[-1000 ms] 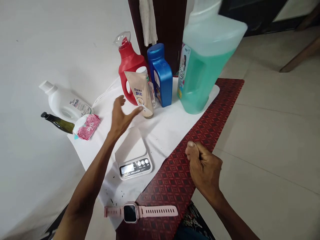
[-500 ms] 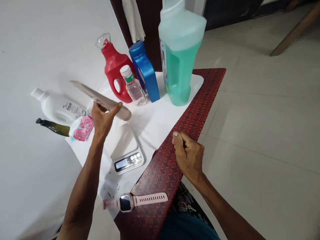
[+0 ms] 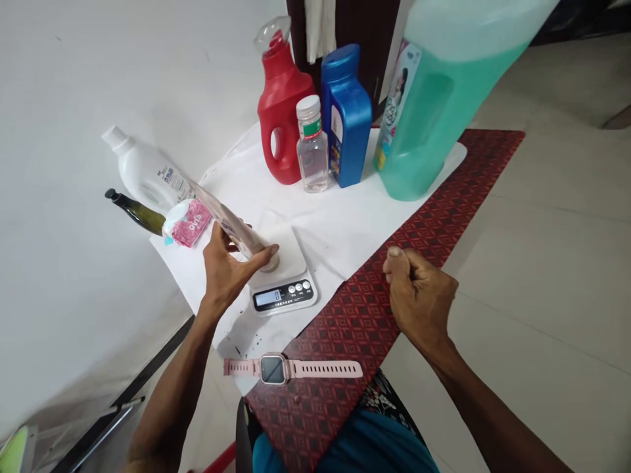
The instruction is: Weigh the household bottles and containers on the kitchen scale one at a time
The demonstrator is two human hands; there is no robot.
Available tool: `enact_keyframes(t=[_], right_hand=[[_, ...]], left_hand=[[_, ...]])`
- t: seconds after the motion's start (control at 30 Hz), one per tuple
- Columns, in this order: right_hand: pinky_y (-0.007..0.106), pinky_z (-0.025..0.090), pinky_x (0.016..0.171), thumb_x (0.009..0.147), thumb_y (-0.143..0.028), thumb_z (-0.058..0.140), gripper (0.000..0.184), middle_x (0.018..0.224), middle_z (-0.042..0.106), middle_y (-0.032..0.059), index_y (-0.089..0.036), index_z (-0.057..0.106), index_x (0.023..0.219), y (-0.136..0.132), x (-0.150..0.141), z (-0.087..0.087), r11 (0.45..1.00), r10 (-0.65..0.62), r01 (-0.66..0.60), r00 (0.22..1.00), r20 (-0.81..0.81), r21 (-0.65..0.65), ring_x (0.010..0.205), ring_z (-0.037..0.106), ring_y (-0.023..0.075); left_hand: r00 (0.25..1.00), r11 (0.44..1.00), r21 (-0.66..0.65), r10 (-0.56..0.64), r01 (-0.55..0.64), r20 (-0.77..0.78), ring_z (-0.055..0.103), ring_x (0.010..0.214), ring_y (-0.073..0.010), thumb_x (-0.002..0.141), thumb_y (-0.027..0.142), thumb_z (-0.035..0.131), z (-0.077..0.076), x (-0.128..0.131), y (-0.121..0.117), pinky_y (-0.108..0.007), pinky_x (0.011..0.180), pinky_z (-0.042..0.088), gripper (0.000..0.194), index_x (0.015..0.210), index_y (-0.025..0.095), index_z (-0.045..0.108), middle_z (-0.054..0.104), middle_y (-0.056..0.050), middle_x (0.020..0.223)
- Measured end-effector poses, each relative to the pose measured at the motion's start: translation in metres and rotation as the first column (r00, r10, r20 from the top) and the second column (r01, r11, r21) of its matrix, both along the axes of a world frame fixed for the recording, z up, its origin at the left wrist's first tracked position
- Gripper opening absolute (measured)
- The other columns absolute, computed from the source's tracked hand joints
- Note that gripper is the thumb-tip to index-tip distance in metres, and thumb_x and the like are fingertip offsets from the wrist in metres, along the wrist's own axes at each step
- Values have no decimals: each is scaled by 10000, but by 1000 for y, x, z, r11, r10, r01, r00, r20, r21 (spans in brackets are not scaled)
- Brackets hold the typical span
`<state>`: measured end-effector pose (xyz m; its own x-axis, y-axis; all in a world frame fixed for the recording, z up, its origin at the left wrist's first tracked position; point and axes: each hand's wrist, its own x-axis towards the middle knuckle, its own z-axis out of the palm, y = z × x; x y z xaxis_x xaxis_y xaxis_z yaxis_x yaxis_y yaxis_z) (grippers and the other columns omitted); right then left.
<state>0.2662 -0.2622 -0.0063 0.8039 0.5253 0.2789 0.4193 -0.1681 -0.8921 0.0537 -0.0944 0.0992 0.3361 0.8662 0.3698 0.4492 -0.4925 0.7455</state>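
Observation:
My left hand point(image 3: 229, 266) is closed around a long, pale beige tube-like bottle point(image 3: 241, 233). The bottle leans, its lower end over the weighing plate of a white kitchen scale point(image 3: 293, 256); whether it touches the plate I cannot tell. The scale's display is lit. My right hand point(image 3: 419, 292) is a closed fist at the edge of the red patterned table point(image 3: 340, 322), with nothing showing in it. Near the table's front lies a pink-strapped smartwatch point(image 3: 273, 370).
Behind the scale stand a red jug point(image 3: 283, 85), a clear bottle point(image 3: 313, 157), a blue bottle point(image 3: 351, 125) and a large green-filled jug point(image 3: 424, 125). At the left are a white bottle point(image 3: 148, 171), a dark green bottle point(image 3: 140, 213) and a pink packet point(image 3: 192, 223).
My left hand has brought the beige bottle down and nearer, over the scale. My right fist stays at the table edge. The camera view has shifted, with things appearing further right.

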Motion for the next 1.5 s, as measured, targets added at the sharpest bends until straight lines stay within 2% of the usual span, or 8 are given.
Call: enact_keyframes(t=[0.3, 0.47, 0.57, 0.83, 0.97, 1.13, 1.27, 1.5], right_hand=[[328, 374, 616, 1043, -525, 480, 496, 564, 557, -17, -241, 556, 643, 1, -4, 3, 999, -32, 32, 999, -21, -28, 532, 515, 149], [332, 383, 607, 1033, -548, 489, 493, 575, 588, -8, -240, 583, 660, 0, -2, 1, 999, -39, 37, 999, -39, -40, 524, 525, 156], [332, 389, 611, 1021, -517, 508, 467, 571, 583, -1, -236, 591, 658, -1, -2, 2, 998, -41, 38, 998, -56, -54, 533, 534, 154], [329, 375, 600, 1036, -561, 491, 507, 575, 580, -4, -237, 590, 658, -1, -3, 4, 997, -42, 38, 997, -72, -63, 530, 522, 151], [333, 372, 603, 1045, -556, 488, 512, 569, 572, -9, -240, 582, 654, -1, -2, 3, 997, -37, 32, 997, -69, -71, 521, 508, 147], [333, 381, 591, 1047, -630, 477, 566, 557, 594, 1, -237, 597, 657, -2, 1, 1, 996, -31, 26, 998, -62, -84, 511, 530, 157], [318, 402, 587, 1052, -651, 461, 601, 548, 601, 3, -235, 576, 635, -2, 3, 0, 997, -19, 14, 998, -55, -82, 507, 552, 150], [283, 351, 529, 1090, -584, 473, 595, 498, 458, -44, -236, 496, 608, -3, 2, -2, 999, -1, -2, 998, -67, -45, 458, 430, 106]], left_hand=[[994, 994, 0, -109, 109, -10, 685, 1225, -320, 626, 532, 995, -5, -19, -2, -497, 1022, 600, 896, 1359, 278, 545, 667, -109, 1374], [998, 998, 22, -61, 60, 4, 658, 1316, -330, 688, 580, 963, -11, -43, -8, -532, 1110, 565, 1035, 1542, 316, 442, 599, -142, 1501], [998, 998, 32, -50, 51, -36, 645, 1339, -333, 689, 583, 960, -18, -40, -11, -536, 1128, 553, 1031, 1541, 306, 449, 592, -145, 1507], [1000, 1000, -18, -8, 8, 5, 731, 980, -246, 751, 428, 910, -24, -5, -13, -439, 893, 644, 486, 1114, 251, 639, 746, -29, 1035], [996, 996, 45, 77, -80, 53, 726, 931, -229, 732, 458, 901, -20, 0, 33, -400, 824, 640, 494, 1059, 232, 608, 742, -34, 1028], [969, 963, 110, 238, -244, 70, 704, 956, -239, 729, 373, 888, -24, 16, 144, -400, 898, 593, 500, 1045, 221, 531, 707, -65, 1050], [918, 910, 124, 389, -397, 84, 684, 1180, -303, 770, 261, 859, -32, 35, 218, -459, 1096, 519, 593, 1212, 194, 470, 681, -140, 1228], [804, 803, 73, 594, -592, -17, 504, 1499, -410, 844, 130, 769, -41, 60, 270, -540, 1279, 367, 694, 1415, 68, 378, 514, -331, 1513]])
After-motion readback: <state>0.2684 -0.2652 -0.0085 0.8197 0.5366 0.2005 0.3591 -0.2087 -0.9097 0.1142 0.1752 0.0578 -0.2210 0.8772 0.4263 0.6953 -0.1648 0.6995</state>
